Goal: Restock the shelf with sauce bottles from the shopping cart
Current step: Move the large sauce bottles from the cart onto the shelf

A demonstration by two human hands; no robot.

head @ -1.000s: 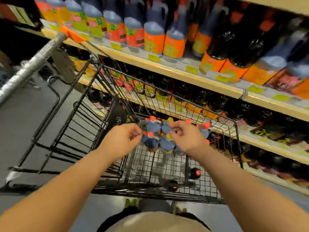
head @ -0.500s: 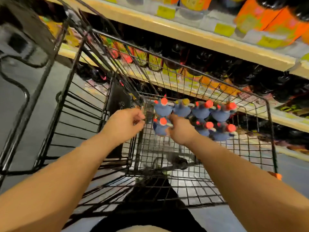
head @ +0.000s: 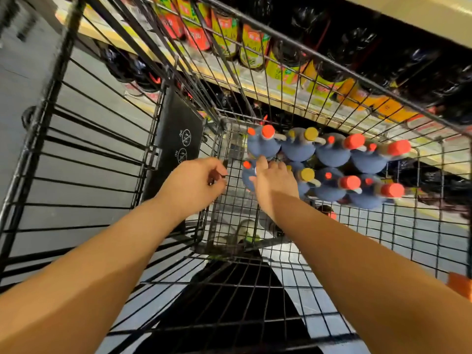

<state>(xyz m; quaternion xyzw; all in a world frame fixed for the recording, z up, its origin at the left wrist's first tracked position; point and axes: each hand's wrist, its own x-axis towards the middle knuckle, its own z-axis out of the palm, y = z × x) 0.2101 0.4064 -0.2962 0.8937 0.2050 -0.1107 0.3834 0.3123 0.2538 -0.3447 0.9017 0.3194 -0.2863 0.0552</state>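
Observation:
Several blue sauce bottles (head: 332, 154) with red or yellow caps stand in two rows in the far part of the black wire shopping cart (head: 255, 254). My right hand (head: 274, 183) is on the near-left bottle (head: 245, 176); thumb and fingers curl round its top and hide most of it. My left hand (head: 195, 183) hovers just left of the bottles, beside a wire wall of the cart, its fingers curled with nothing visible in them. The shelf (head: 255, 85) lies beyond the cart, with dark bottles carrying yellow, red and orange labels.
A black child-seat flap (head: 176, 139) stands up in the cart, left of the bottles. Grey floor shows through the wires. A dark red-capped bottle (head: 325, 212) lies below the cart's mesh. An orange cart corner (head: 459, 287) sits at the right edge.
The view has tipped down and moved closer into the cart. My right hand has slid further onto the near-left bottle. My left hand stays beside the wire wall.

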